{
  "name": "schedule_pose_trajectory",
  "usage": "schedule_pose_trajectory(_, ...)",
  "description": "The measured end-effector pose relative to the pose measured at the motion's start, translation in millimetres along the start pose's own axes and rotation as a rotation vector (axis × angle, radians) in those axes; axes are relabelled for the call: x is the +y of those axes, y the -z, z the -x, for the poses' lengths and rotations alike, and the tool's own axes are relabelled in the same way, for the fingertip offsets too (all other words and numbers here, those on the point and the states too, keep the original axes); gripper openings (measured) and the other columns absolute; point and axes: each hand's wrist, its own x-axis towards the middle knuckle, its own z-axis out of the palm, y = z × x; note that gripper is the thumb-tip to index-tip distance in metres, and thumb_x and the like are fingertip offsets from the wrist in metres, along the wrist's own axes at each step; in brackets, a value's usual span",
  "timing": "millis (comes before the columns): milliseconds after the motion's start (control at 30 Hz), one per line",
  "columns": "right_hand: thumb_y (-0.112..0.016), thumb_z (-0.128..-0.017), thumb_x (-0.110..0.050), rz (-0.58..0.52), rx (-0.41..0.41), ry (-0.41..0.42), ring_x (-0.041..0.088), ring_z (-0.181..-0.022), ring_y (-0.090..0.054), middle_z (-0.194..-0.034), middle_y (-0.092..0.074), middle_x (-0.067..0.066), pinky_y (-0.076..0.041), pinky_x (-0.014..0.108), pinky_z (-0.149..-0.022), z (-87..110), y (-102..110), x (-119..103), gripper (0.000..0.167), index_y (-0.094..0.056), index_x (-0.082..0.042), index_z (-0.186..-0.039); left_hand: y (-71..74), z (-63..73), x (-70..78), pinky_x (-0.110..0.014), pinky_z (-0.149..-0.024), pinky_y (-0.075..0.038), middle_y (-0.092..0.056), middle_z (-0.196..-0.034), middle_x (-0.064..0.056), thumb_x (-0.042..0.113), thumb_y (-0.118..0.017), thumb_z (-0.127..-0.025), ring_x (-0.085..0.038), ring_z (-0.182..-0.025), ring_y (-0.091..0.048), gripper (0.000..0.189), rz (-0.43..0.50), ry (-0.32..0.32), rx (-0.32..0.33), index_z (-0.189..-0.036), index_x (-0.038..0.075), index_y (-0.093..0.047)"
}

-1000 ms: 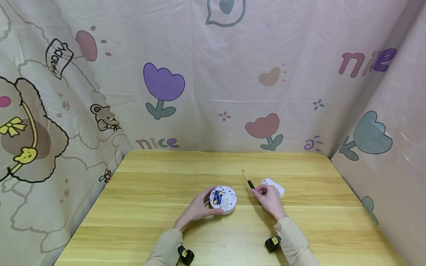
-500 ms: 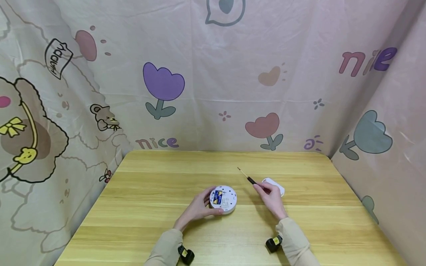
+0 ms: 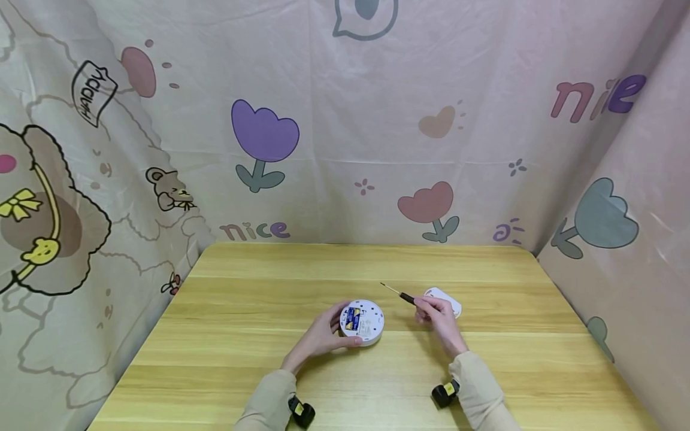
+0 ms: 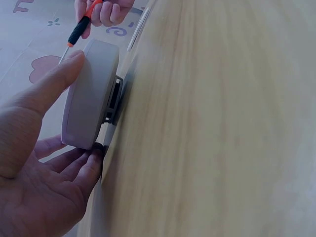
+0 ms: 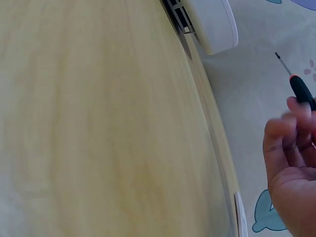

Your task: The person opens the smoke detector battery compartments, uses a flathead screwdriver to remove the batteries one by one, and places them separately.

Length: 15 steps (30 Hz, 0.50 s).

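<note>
My left hand [image 3: 319, 335] grips a round white battery-powered device [image 3: 371, 317] by its left side, thumb at the near edge and fingers round the far side. Two blue-and-gold batteries [image 3: 353, 319] sit in its upturned face. Seen from the side in the left wrist view, the white casing [image 4: 91, 98] has a dark slotted part [image 4: 114, 98] beneath it, toward the tabletop. To the right, my right hand [image 3: 441, 320] pinches a small screwdriver [image 3: 407, 298] by its black-and-orange handle. The thin shaft points left and away from me, its tip apart from the device.
Just beyond my right hand lies a white oblong cover [image 3: 447, 300] with rounded ends, partly hidden by the hand. Everything rests on a light wooden table [image 3: 242, 299]. Printed cloth [image 3: 334, 120] hangs behind it and along both sides.
The screwdriver has turned in my right hand, its tip swinging left and lowering toward the device's side. That hand has shifted slightly right. The left hand and the device stay put.
</note>
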Motion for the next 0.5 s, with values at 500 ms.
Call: schedule_pose_trajectory(500,-0.063,-0.098,-0.012,0.031,-0.020,-0.053,0.006,-0.051,-0.059,-0.065,-0.066,-0.004,-0.051,0.016,-0.049,0.5,1.9,-0.6,0.032,-0.066,0.018,-0.109,-0.2,-0.1,1.0,-0.052,-0.119,-0.037,-0.036,-0.157,-0.031,0.021,-0.088,-0.077,-0.047,-0.144,-0.039,0.100,-0.006,-0.003,-0.003,-0.154,-0.005,-0.031)
